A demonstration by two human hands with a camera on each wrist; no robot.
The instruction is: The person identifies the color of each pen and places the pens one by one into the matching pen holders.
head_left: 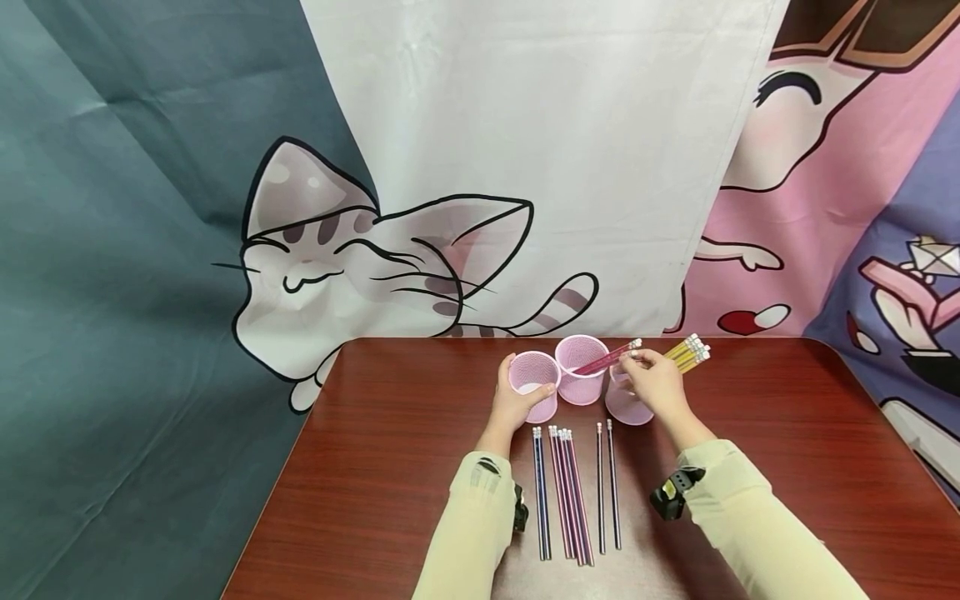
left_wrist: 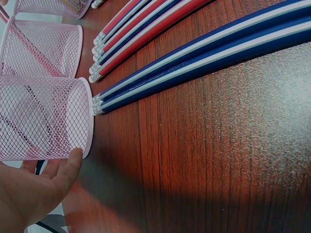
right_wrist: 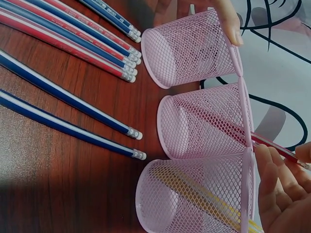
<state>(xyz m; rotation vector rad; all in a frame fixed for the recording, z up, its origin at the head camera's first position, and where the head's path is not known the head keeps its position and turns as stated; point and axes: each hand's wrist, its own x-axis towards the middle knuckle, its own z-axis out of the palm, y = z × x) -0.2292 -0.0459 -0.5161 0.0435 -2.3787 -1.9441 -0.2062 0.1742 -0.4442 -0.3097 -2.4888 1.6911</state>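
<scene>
Three pink wire-mesh pencil cups stand side by side on the table. My left hand grips the left cup, thumb over its rim and fingers around its far side. The middle cup holds slanting red pencils. My right hand pinches them near their eraser ends, above the cups; their exact count is hard to tell. Under that hand is the right cup, partly covered, with several yellow pencils leaning in it. In the right wrist view, the left cup shows no pencils inside.
In front of the cups lie two blue pencils at left, a mixed group of red and blue pencils in the middle, and two spaced blue pencils at right. A cartoon-printed cloth hangs behind the table.
</scene>
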